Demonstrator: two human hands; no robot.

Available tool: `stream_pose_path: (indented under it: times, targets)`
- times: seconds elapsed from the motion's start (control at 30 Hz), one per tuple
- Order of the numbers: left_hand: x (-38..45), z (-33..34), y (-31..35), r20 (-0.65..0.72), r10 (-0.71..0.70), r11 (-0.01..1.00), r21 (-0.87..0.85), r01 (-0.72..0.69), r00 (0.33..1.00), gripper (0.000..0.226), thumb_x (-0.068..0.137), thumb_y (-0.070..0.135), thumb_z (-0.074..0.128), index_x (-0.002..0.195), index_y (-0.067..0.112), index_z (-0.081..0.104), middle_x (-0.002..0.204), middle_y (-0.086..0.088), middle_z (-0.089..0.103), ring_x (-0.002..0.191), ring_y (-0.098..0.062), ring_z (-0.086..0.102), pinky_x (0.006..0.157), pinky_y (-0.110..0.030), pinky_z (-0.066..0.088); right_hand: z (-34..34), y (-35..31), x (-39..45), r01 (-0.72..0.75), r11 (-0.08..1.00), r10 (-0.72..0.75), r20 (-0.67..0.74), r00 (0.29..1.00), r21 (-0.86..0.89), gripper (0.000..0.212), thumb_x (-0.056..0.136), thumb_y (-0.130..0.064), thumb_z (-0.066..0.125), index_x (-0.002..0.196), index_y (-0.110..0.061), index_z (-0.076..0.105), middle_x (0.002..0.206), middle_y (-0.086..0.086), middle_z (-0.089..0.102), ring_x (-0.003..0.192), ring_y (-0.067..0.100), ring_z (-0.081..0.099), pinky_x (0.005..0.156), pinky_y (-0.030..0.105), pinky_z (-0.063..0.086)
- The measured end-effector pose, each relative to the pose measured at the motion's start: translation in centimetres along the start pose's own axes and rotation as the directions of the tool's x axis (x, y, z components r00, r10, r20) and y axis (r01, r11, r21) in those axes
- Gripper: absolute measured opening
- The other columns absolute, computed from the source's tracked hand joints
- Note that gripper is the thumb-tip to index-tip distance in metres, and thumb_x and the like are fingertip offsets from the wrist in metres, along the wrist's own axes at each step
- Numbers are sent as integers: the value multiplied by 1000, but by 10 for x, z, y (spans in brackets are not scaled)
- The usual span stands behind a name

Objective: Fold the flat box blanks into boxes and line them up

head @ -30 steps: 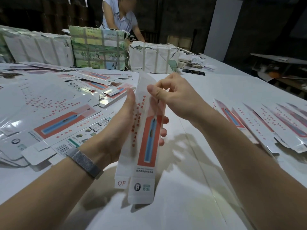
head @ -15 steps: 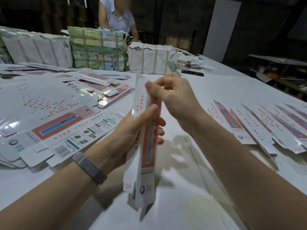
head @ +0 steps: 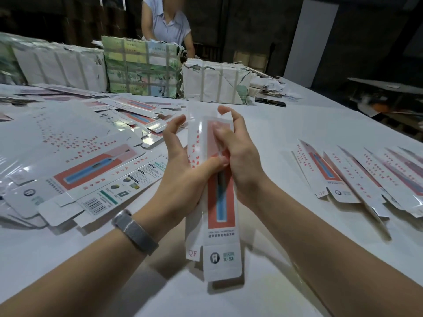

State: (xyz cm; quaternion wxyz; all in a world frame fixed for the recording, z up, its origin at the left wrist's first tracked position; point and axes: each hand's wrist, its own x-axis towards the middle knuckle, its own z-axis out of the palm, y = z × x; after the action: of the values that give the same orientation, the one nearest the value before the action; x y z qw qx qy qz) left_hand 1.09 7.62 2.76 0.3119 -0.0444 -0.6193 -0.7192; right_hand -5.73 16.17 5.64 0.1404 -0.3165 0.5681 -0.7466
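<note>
Box (head: pixel 215 193), long and narrow, is held up above the white tabletop (head: pixel 297 138) between both hands: left hand (head: pixel 183 170) clasps its left edge, thumb across the front; right hand (head: pixel 238 154) grips its right side. Flat blanks (head: pixel 75 170) lie left, folded boxes (head: pixel 357 175) lined up right.

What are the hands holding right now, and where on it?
Both hold one long box at its middle: left hand grips its left edge, thumb across the front; right hand presses the front.

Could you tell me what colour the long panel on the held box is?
Orange-red, with a blue strip down it; the box is otherwise white. Head view.
</note>
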Motion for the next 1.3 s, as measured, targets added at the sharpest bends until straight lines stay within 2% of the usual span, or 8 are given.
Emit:
stream_pose_path:
  times: [0.2,0.43,0.57,0.67,0.9,1.07,1.13,1.3]
  targets:
    - [-3,-1,-8,85,94,991,84,-101,992,69,86,8,48,143,36,22,121,0,65,112,-17,68,88,-29,55,3,-1,-2,11,998,-9,26,1000,-63,43,99,-29,54,136,-29,32,123,15,57,90,16,69,77,27,57]
    - [0,-4,-6,164,147,980,113,-166,975,71,87,2,46,146,33,22,124,4,62,111,-7,65,85,-19,53,4,4,-1,33,999,-35,-58,998,-25,29,94,-29,53,121,-21,48,121,21,56,93,16,64,83,33,55]
    - [4,-5,-5,194,71,993,75,-87,978,63,84,7,49,137,34,30,109,1,63,96,-4,65,78,-22,53,3,2,-1,60,996,-70,-152,986,-65,8,101,-14,50,104,-14,58,99,12,59,86,18,60,78,33,53]
    - [7,-8,-6,212,-7,1000,19,3,977,62,82,8,49,132,41,34,106,6,68,98,-11,65,80,-26,53,3,1,-2,86,990,-104,-179,978,-110,14,101,-11,49,90,-11,57,84,9,57,77,18,56,68,28,49]
    - [6,-5,-3,174,-35,999,-28,40,984,56,78,10,49,122,43,42,90,6,68,79,-16,61,67,-28,54,4,1,-3,113,993,-110,-151,982,13,16,98,-5,49,91,-17,57,81,2,61,74,16,60,65,26,52]
    - [4,-2,0,193,-67,991,-99,87,979,65,79,9,48,127,51,34,90,10,76,74,-9,71,64,-21,56,-1,-1,0,123,992,-116,-182,976,30,30,95,1,52,114,-22,52,91,1,60,86,20,64,85,39,57]
    - [4,-2,0,182,-86,983,-144,113,980,69,79,9,48,129,54,33,85,5,75,69,-11,69,60,-21,55,-1,-2,0,120,991,-109,-167,980,57,26,95,2,51,109,-19,56,91,3,62,88,21,66,90,42,55]
    - [5,-6,-4,201,-98,988,-95,119,975,67,80,9,51,129,51,34,82,2,75,67,-12,69,61,-22,55,-5,-3,3,53,996,-43,-124,991,76,16,97,-15,52,85,-10,61,78,-3,72,75,13,63,80,42,51]
